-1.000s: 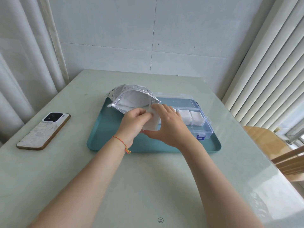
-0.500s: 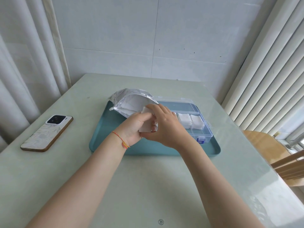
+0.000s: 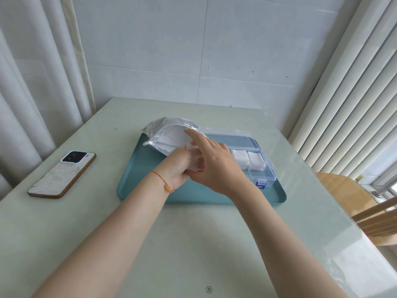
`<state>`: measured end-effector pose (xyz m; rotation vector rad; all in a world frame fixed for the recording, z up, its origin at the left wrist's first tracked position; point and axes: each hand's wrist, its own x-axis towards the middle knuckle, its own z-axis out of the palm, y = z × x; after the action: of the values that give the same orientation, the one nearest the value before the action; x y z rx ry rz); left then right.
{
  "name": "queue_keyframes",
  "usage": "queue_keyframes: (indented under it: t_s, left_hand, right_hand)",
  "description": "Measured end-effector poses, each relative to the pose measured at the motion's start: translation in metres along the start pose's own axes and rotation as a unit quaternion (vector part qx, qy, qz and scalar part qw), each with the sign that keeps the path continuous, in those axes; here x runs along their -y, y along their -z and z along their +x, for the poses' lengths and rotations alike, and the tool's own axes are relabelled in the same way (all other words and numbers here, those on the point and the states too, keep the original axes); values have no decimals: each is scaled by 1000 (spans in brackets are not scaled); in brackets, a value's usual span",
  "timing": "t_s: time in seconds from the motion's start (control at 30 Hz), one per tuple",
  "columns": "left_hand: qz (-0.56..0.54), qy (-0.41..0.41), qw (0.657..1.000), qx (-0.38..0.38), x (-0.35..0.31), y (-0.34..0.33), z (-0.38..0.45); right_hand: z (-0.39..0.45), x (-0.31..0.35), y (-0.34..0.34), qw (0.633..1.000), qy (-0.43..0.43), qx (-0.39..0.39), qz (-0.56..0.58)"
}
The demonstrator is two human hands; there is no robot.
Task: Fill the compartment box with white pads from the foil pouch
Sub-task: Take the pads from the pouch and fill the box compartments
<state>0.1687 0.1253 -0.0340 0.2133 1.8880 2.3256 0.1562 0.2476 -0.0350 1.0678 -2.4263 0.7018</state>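
The white pads (image 3: pixel 194 163) were held between the two hands, over the left part of the teal tray (image 3: pixel 141 179). The left hand (image 3: pixel 179 166) had its fingers curled around this small stack from below. The right hand (image 3: pixel 214 166) lay against the stack from the right side, with the index finger stretched out toward the open mouth of the foil pouch (image 3: pixel 169 134); if the thumb also pinched the pads, I could not tell, because it was hidden. Both hands were together and touching each other.

The foil pouch lay at the far left corner of the tray, with its opening turned toward the hands, and more white material was visible inside. The compartment box (image 3: pixel 257 166), clear with a blue latch, stood on the right part of the tray with its lid open to the back. Two of its compartments already contained white pads.

The tray rested on a pale green table (image 3: pixel 193 244). A phone (image 3: pixel 62 175) lay face down on the table, well apart to the left of the tray. A wooden chair (image 3: pixel 352 194) stood at the right side.
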Motion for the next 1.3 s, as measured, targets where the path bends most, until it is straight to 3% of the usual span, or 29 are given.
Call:
queue_keyframes:
  t_s: [0.27, 0.37, 0.5, 0.63, 0.87, 1.07, 1.17, 1.3]
  left_hand:
    - [13, 12, 1000, -2, 8, -2, 7]
    - [1, 36, 999, -31, 8, -4, 11]
    - [12, 48, 998, -28, 10, -6, 18]
    - [83, 37, 996, 24, 8, -31, 34]
    - [177, 55, 982, 35, 5, -69, 74]
    - [323, 12, 944, -62, 12, -86, 106]
    - [379, -10, 920, -101, 22, -88, 119]
    - [471, -7, 877, -93, 32, -90, 128]
  right_hand:
    - [1, -4, 10, 999, -13, 31, 24]
    - [0, -14, 30, 988, -70, 62, 125]
    - [0, -31, 56, 947, -192, 39, 253]
    - [-1, -59, 60, 944, -238, 37, 226]
    - [-5, -106, 89, 922, -282, 74, 255]
    - [4, -159, 105, 933, -309, -17, 184]
    - [8, -182, 103, 944, -307, 39, 111]
    - [11, -200, 93, 943, -305, 110, 71]
